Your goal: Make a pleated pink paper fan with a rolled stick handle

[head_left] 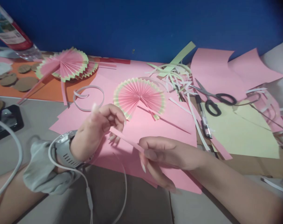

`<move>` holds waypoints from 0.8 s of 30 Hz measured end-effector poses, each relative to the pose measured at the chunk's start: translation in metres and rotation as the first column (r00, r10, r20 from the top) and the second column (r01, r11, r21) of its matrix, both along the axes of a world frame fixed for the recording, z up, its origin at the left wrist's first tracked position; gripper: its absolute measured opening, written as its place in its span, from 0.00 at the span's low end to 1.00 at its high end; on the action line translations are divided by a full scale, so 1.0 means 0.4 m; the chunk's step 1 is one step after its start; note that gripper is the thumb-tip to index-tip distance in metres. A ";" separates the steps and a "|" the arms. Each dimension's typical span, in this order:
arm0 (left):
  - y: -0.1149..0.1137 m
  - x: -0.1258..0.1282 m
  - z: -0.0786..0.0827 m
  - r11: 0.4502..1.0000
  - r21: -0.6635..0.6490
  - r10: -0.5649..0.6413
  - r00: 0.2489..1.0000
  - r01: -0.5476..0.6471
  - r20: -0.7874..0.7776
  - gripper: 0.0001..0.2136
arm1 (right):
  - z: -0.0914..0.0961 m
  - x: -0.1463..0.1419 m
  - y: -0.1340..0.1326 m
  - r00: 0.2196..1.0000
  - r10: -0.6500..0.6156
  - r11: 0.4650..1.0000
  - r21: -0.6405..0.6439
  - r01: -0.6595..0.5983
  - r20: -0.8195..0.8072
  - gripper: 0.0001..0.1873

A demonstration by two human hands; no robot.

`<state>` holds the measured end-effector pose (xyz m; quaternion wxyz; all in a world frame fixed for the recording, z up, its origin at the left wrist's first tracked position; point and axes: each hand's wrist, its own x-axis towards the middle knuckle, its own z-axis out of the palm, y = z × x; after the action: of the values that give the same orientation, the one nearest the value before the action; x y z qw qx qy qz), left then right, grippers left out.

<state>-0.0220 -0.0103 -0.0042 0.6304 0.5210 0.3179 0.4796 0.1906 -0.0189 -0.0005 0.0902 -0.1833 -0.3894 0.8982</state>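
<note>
A narrow pink paper strip (128,140) spans the space between my two hands. My right hand (161,154) pinches its near end between thumb and fingers. My left hand (100,126) has its fingers curled at the strip's far end, with the thumb raised away from it. Just beyond them a pleated paper fan (139,93), pink with a green and pale rim, lies spread on pink paper sheets (174,121). One pink strip runs from the fan's centre toward the right.
More pleated fans (72,63) lie at back left by brown discs (27,84) and a bottle (14,34). On the right are scissors (213,98), a pen (203,116), paper scraps (176,74) and a pale green sheet (246,133). A white cable (87,189) hangs by my left wrist.
</note>
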 end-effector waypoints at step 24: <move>-0.013 -0.002 0.002 0.966 0.185 0.209 0.969 -0.182 -0.136 0.10 | 0.006 -0.015 -0.001 0.971 -0.232 0.950 0.228 0.213 0.063 0.19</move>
<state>-0.0229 -0.0155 -0.0036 0.5062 0.5749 0.3731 0.5235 0.1845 -0.0193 0.0018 0.1931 -0.2548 -0.4667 0.8246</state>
